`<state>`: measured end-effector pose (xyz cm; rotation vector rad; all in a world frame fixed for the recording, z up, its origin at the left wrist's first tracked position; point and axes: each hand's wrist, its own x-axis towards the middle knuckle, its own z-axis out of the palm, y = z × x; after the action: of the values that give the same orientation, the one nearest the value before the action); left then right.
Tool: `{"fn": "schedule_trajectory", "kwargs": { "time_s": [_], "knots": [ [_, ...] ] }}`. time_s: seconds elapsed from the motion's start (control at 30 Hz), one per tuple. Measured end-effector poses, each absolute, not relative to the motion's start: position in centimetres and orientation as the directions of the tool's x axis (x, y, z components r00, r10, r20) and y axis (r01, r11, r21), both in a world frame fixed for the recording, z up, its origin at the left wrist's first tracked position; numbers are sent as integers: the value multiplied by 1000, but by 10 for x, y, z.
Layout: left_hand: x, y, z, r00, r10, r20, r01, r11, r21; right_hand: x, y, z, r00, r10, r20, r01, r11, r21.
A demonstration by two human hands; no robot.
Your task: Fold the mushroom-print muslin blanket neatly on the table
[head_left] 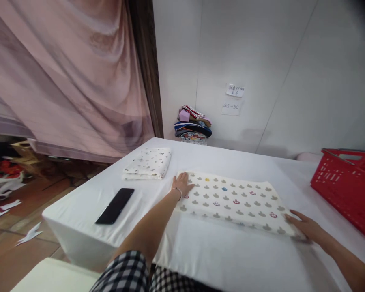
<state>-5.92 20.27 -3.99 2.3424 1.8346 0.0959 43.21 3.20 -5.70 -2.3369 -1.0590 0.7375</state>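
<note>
A long folded white cloth with grey mushroom-like shapes and a few coloured ones lies flat across the white-covered table. My left hand rests palm down on its left end, fingers spread. At the cloth's right end, my right hand has its edge between thumb and fingers; the lower fingers are hidden. Left of my left hand sits another folded cloth, white with small dark prints. A black phone lies on the table nearer me.
A red plastic basket stands at the table's right side. Folded fabrics are stacked beyond the far edge, by the wall. A pink curtain hangs at left. Paper scraps lie on the tiled floor, near a pale stool-like surface.
</note>
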Motion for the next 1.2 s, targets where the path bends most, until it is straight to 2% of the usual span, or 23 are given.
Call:
{"fn": "schedule_trajectory", "kwargs": {
  "time_s": [0.13,0.3,0.5,0.6,0.73,0.83,1.03,1.2],
  "knots": [
    [-61,215,-46,194,977,-87,965,-174,196,425,32,-64,545,819,-177,598,-528,-603],
    [-60,209,-35,216,972,-89,958,-193,213,423,25,-68,519,834,-186,633,-521,-573],
    [-67,154,-32,416,909,35,879,-412,239,415,16,-60,516,832,-206,544,-504,-671],
    [-81,120,-40,516,855,45,818,-508,269,407,14,-57,515,837,-184,533,-481,-696],
    [-97,107,-47,563,820,105,781,-569,259,403,18,-58,517,843,-147,540,-454,-708],
    [-99,115,-49,541,821,179,792,-570,218,403,22,-60,570,814,-113,528,-468,-709],
    [-104,128,-56,592,758,275,785,-619,19,400,23,-60,608,790,-74,488,-446,-750],
    [-119,129,-54,526,797,297,837,-547,-16,396,13,-61,602,797,-45,517,-433,-738]
  ]
}}
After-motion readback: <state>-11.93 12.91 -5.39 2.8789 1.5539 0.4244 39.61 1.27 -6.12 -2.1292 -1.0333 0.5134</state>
